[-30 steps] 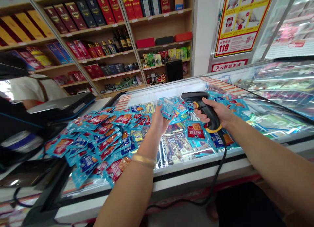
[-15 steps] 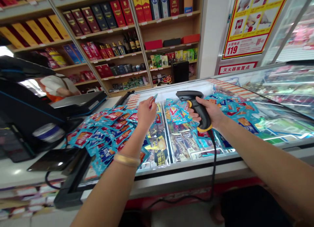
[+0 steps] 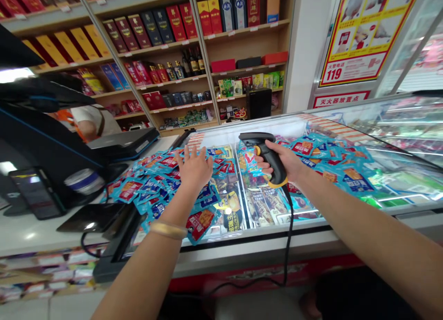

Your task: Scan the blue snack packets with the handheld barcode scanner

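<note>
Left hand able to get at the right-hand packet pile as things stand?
Probably not directly. The left hand is spread over the left packet pile, and the right hand gripping the scanner sits between it and the right packet pile.

Packets (image 3: 148,188) crowd the freezer's (image 3: 263,239) left and right sides; its middle looks mostly bare. A till (image 3: 51,144) stands left of it.

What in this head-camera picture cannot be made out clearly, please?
- Head view: the left hand shows only its back, hiding any contact with the blue packets beneath.
- Window of the barcode scanner faces away; right hand covers its grip.
- Packet print: too small.
- Person at left: mostly behind till screen.
</note>
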`<state>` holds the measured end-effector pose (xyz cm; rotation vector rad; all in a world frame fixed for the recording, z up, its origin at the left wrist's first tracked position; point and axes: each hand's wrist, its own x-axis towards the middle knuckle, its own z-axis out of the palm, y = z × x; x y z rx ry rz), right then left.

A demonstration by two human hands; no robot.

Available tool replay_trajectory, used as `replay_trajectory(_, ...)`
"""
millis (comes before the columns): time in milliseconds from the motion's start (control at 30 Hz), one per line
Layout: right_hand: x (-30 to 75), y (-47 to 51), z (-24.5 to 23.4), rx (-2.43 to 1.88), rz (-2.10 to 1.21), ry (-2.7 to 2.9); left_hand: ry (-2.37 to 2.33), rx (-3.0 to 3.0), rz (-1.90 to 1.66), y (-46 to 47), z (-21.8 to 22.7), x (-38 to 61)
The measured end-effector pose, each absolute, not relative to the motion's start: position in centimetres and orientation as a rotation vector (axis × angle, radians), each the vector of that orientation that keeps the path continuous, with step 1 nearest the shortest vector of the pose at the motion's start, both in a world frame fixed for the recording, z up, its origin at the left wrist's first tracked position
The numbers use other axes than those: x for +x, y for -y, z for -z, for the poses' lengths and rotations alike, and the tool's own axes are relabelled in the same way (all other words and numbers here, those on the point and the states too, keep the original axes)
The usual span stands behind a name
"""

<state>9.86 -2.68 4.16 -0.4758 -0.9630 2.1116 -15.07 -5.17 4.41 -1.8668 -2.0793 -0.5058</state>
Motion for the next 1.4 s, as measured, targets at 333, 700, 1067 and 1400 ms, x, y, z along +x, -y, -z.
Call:
replay_trajectory(333,20.9,2.2,-4.7,-0.657,-1.795,0.997,1.803,-2.617,0.715,5.3,-3.2,-2.8)
replay_trajectory(700,23.8,1.8,-3.3,-0.599,-1.712,0.942,1.699,-2.748,0.207,5.2,-1.4,1.8)
replay_trajectory(1067,23.2,2.0,-3.4,-0.597,-1.691,1.015,2.027,-2.392,0.196,4.9,-1.8,0.0)
replay_trajectory(1400,22.6,2.7,-3.3,-0.650,-1.797,0.991,2.550,-2.037,2.808,2.0,-1.5,-1.6)
